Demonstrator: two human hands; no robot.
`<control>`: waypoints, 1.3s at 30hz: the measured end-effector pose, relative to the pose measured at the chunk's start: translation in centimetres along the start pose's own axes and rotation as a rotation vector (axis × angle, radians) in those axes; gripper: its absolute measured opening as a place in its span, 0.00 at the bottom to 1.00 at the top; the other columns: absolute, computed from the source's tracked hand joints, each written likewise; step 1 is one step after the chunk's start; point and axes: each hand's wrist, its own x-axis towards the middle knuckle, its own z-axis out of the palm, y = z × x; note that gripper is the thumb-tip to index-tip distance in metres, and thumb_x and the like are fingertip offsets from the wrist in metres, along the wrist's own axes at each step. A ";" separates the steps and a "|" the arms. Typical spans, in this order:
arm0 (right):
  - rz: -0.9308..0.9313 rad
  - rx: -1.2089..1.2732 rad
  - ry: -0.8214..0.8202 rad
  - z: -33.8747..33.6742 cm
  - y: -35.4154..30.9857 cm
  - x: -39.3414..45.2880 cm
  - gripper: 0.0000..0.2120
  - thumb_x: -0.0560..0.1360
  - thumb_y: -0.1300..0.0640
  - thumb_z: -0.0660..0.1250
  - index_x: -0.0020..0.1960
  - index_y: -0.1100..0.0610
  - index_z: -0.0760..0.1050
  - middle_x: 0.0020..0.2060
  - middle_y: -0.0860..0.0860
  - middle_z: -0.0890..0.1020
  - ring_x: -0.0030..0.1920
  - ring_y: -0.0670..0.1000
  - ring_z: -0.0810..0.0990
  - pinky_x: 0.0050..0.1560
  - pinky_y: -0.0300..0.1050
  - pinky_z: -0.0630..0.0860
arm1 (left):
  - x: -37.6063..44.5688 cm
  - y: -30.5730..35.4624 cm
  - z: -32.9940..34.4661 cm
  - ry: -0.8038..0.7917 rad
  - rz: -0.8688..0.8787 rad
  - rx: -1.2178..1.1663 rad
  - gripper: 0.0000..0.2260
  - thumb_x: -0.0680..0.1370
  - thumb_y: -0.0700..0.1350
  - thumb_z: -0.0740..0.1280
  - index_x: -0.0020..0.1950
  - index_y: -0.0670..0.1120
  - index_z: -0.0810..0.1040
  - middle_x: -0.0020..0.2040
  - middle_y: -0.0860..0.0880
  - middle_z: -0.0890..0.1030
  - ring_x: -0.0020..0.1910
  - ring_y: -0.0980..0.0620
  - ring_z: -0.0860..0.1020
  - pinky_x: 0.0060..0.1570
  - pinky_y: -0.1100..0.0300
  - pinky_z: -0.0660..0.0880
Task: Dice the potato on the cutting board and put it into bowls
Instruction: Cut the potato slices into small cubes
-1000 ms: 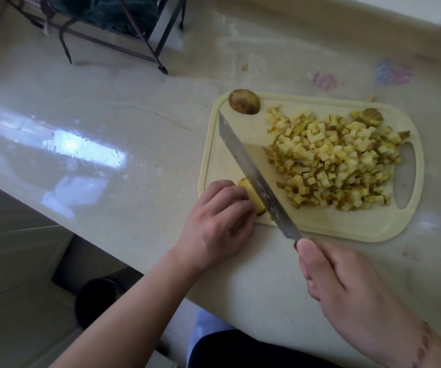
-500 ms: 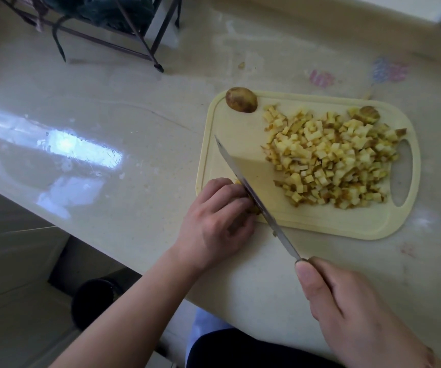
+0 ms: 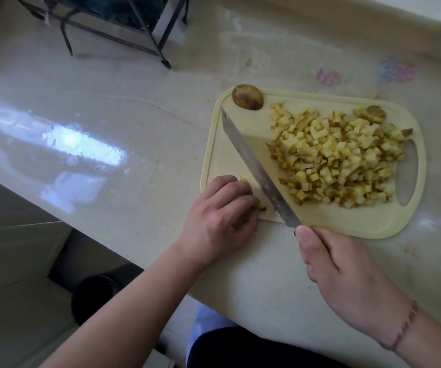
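Dicing a potato piece at the near left corner of the cutting board [image 3: 360,221].

The left hand [image 3: 219,219] curls over a small potato piece [image 3: 243,179], mostly hidden under its fingers. The right hand [image 3: 346,274] grips the knife [image 3: 256,168], whose blade slants just right of that piece. The diced potato pile [image 3: 339,160] lies beyond the blade; a potato end [image 3: 247,96] sits at the far left corner.

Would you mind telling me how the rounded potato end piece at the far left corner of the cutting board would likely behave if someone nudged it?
The potato end piece looks domed and overhangs the cutting board rim, so a nudge would probably rock it or tip it off. It seems firm and light.
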 end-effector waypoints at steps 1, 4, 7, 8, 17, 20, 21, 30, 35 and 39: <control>0.010 0.021 -0.018 0.0 0.1 0.0 0.27 0.74 0.30 0.50 0.34 0.53 0.66 0.23 0.48 0.67 0.25 0.46 0.66 0.28 0.47 0.64 | -0.1 0.0 0.0 0.005 -0.004 -0.009 0.02 0.75 0.35 0.75 0.45 0.36 0.84 0.46 0.40 0.82 0.48 0.39 0.80 0.53 0.53 0.77; 0.007 0.067 -0.068 0.0 0.0 -0.4 0.29 0.74 0.28 0.50 0.37 0.55 0.66 0.24 0.48 0.65 0.25 0.45 0.63 0.29 0.46 0.61 | -0.4 -0.1 -0.1 0.018 0.008 -0.022 0.02 0.75 0.34 0.75 0.44 0.35 0.84 0.45 0.40 0.82 0.47 0.39 0.80 0.52 0.52 0.78; 0.009 0.061 -0.092 -0.1 -0.2 -1.1 0.30 0.73 0.28 0.51 0.37 0.56 0.66 0.24 0.48 0.65 0.25 0.45 0.64 0.29 0.46 0.61 | -0.6 -0.2 0.0 0.004 0.014 -0.024 0.02 0.75 0.34 0.75 0.44 0.36 0.84 0.45 0.40 0.82 0.46 0.39 0.80 0.50 0.52 0.78; 0.013 0.060 -0.096 -0.1 -0.3 -1.2 0.30 0.73 0.28 0.51 0.37 0.56 0.66 0.24 0.48 0.65 0.25 0.45 0.64 0.29 0.46 0.61 | -0.7 -0.2 0.0 0.004 0.013 -0.024 0.02 0.75 0.34 0.75 0.44 0.36 0.84 0.45 0.40 0.83 0.46 0.39 0.80 0.50 0.52 0.78; 0.007 -0.062 -0.102 -0.3 -0.6 -2.1 0.26 0.73 0.28 0.47 0.38 0.50 0.67 0.26 0.53 0.71 0.25 0.46 0.69 0.29 0.46 0.66 | -0.7 -0.3 0.0 0.010 -0.001 -0.057 0.01 0.75 0.33 0.74 0.45 0.36 0.85 0.47 0.41 0.84 0.48 0.38 0.82 0.50 0.50 0.80; 0.000 -0.099 -0.076 0.3 -0.8 -1.3 0.26 0.74 0.29 0.46 0.33 0.49 0.66 0.27 0.51 0.74 0.26 0.46 0.71 0.28 0.42 0.66 | -0.6 -0.4 0.0 0.016 -0.005 -0.065 0.02 0.75 0.34 0.74 0.45 0.36 0.86 0.46 0.41 0.84 0.49 0.39 0.82 0.51 0.51 0.80; -0.016 -0.107 -0.062 0.6 -0.9 -0.8 0.27 0.74 0.30 0.46 0.32 0.50 0.65 0.27 0.49 0.74 0.26 0.47 0.72 0.28 0.41 0.65 | -0.5 -0.4 0.0 0.015 -0.007 -0.066 0.02 0.75 0.34 0.73 0.45 0.36 0.86 0.46 0.41 0.84 0.49 0.39 0.82 0.51 0.52 0.80; 0.000 -0.042 -0.044 0.2 -0.6 -0.1 0.29 0.74 0.30 0.48 0.31 0.53 0.65 0.24 0.50 0.70 0.26 0.49 0.71 0.30 0.52 0.70 | -0.4 -0.4 0.0 0.014 -0.004 -0.052 0.00 0.74 0.33 0.74 0.44 0.36 0.85 0.45 0.41 0.84 0.45 0.40 0.81 0.50 0.52 0.79; 0.011 0.044 -0.070 0.4 -0.7 0.1 0.29 0.73 0.28 0.50 0.37 0.55 0.66 0.23 0.48 0.66 0.24 0.45 0.64 0.28 0.45 0.62 | -0.6 -0.2 -0.4 0.016 -0.027 -0.080 0.01 0.74 0.32 0.75 0.44 0.35 0.84 0.45 0.40 0.82 0.46 0.39 0.80 0.51 0.53 0.78; 0.024 0.090 -0.112 0.0 -0.9 -0.4 0.32 0.72 0.26 0.51 0.37 0.56 0.67 0.24 0.48 0.65 0.24 0.45 0.63 0.27 0.45 0.61 | -1.5 0.0 -0.5 0.017 -0.006 -0.047 0.02 0.74 0.32 0.75 0.44 0.35 0.84 0.46 0.40 0.82 0.47 0.39 0.80 0.51 0.53 0.78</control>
